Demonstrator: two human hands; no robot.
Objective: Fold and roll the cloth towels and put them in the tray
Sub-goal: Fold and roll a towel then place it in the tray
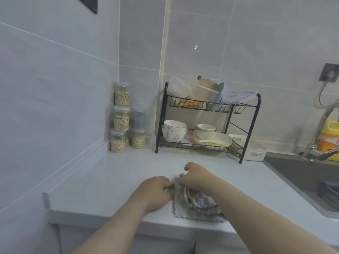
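Obs., kitchen counter (113,173), near front edge: grey cloth towels (185,208) lying in a loose heap, a flat scallop-edged one underneath and crumpled layers on top. The heap's long axis runs from its far end by the hands back toward the front edge, slanting right and passing under the right forearm. Scalloped near edge roughly parallel to the counter's front.

Left hand (156,191): fingers curled, pinching the heap's left far edge. Right hand (197,176): fingers curled down on the far corner, gripping the cloth. The hands are close together, nearly touching. Some blur at the fingertips.

White tray (255,150): at the back, just right of the black dish rack (255,114), well apart from the towels. Grain jars (121,123) stacked in the corner. Sink (300,178) at right.
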